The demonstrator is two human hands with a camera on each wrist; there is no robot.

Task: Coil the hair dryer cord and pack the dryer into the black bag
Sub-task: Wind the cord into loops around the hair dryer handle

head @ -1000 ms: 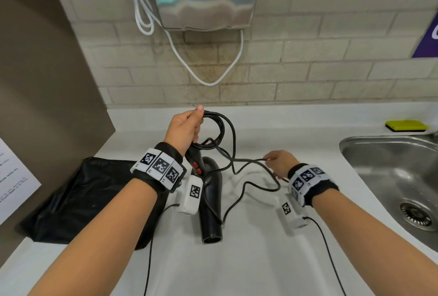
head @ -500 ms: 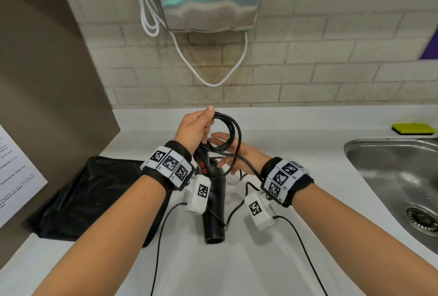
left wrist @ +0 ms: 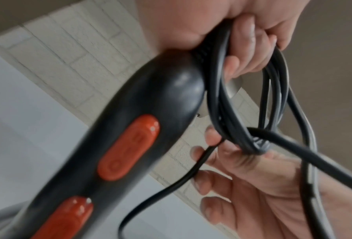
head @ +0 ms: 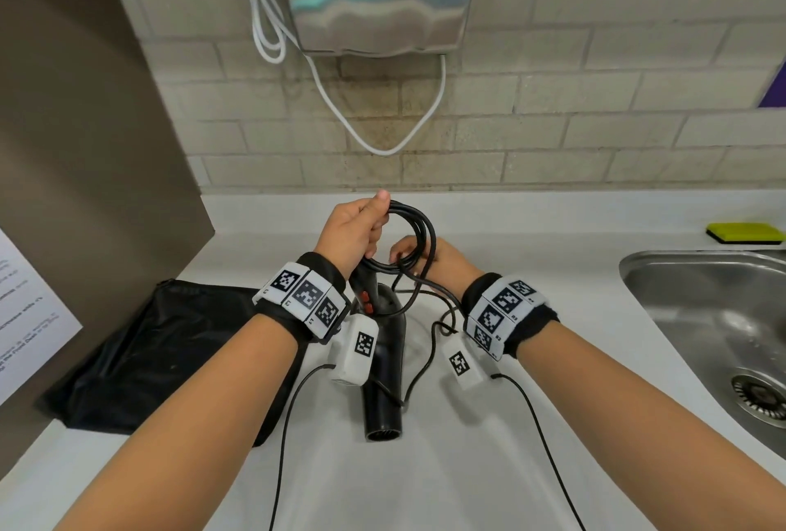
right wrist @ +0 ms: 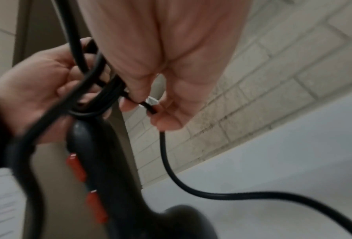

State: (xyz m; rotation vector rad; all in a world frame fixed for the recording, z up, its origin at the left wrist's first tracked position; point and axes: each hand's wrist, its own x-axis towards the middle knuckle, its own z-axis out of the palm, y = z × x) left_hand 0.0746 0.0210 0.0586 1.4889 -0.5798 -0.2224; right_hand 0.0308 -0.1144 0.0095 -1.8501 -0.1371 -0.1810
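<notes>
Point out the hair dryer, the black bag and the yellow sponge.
hair dryer [head: 385,398]: head view, on the barrel near the nozzle.
black bag [head: 166,352]: head view, on the middle of the fabric.
yellow sponge [head: 742,231]: head view, on its top face.

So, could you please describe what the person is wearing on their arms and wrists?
Both forearms are bare, with no sleeves. The left wrist and the right wrist each carry a black fabric band faced with white square blocks printed with black-and-white coded markers. Under each band hangs a small white box, also marker-tagged, trailing a thin black cable.
</notes>
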